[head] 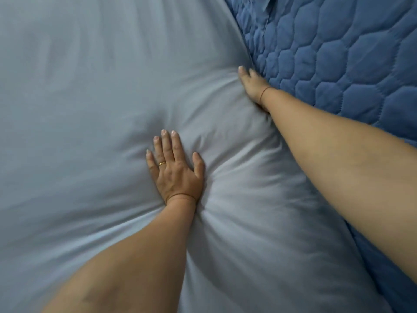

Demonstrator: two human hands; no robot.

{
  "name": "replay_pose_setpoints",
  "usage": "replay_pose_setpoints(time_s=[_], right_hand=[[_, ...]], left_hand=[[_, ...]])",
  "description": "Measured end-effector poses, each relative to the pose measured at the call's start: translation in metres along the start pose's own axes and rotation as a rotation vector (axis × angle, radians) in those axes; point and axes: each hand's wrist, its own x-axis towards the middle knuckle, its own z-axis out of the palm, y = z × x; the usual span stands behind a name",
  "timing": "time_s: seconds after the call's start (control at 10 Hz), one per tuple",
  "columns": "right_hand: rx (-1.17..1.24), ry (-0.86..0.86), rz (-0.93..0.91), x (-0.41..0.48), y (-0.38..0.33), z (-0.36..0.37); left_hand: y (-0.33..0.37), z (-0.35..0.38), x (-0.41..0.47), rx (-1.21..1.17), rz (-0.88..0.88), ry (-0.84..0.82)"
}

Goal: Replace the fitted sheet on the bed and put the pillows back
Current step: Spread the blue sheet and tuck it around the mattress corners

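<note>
A pale blue-grey fitted sheet (79,109) covers nearly the whole view, stretched over the mattress with creases fanning out from where it is pushed down. My left hand (174,168), fingers straight and spread, presses flat on the sheet near the middle. My right hand (251,85) reaches further out and lies along the sheet's edge, where the sheet meets the darker blue quilted surface (338,64). Its fingertips look pushed into the seam between the two, and part of the hand is hidden there. No pillows are in view.
The dark blue quilted surface with a hexagon stitch pattern fills the upper right and runs down the right side beside the sheet. A fold of blue fabric (267,3) shows at the top edge.
</note>
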Motion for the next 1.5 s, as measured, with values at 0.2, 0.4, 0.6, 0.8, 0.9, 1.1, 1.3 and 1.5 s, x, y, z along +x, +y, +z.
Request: replay_pose_setpoints(time_s=[0.2, 0.4, 0.6, 0.8, 0.9, 1.1, 1.3, 1.5], right_hand=[[0.007, 0.236, 0.089, 0.021, -0.053, -0.003], [-0.077, 0.114, -0.078, 0.057, -0.055, 0.002], [0.107, 0.118, 0.042, 0.049, -0.038, -0.004], [-0.086, 0.315, -0.094, -0.159, -0.004, 0.05], [-0.25, 0.459, -0.087, -0.301, 0.065, 0.093], [-0.414, 0.575, -0.084, -0.349, 0.139, 0.113], [-0.376, 0.587, -0.064, -0.342, 0.138, 0.119], [-0.346, 0.457, -0.033, -0.347, 0.131, 0.111]], left_hand=[[-0.001, 0.0, 0.001, 0.008, 0.002, 0.01], [-0.002, 0.002, 0.0, 0.002, 0.01, 0.037], [-0.002, 0.003, 0.0, -0.002, 0.01, 0.014], [-0.003, 0.003, 0.001, -0.013, 0.015, -0.022], [-0.003, 0.002, 0.0, -0.024, 0.005, -0.042], [-0.001, -0.008, -0.001, -0.031, -0.019, -0.137], [-0.001, -0.02, -0.011, 0.008, -0.031, -0.301], [-0.021, -0.075, -0.125, 0.107, -0.024, -0.492]])
